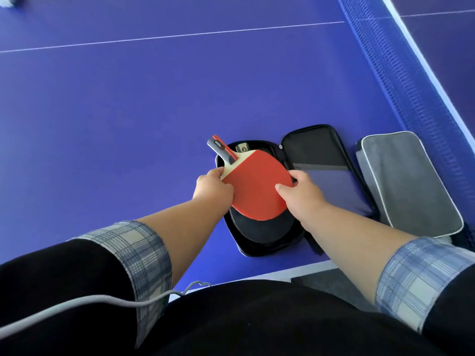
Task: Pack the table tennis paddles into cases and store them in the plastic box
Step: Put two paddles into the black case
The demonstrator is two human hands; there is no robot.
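Observation:
A red-faced paddle (255,187) with a short grey and red handle lies tilted over an open black case (259,246). My left hand (212,187) grips the paddle's left edge near the handle. My right hand (299,192) pinches its right edge, thumb on the red rubber. Under it, inside the case, lies a second paddle (259,228) with its black face up. The case's lid (326,168) lies flat open to the right. The plastic box is not in view.
A closed grey case (408,181) lies to the right of the open one, against the blue net (401,73). The blue table (128,124) stretches left and far; its white near edge (295,271) runs just below the case. A grey cable (77,307) crosses my lap.

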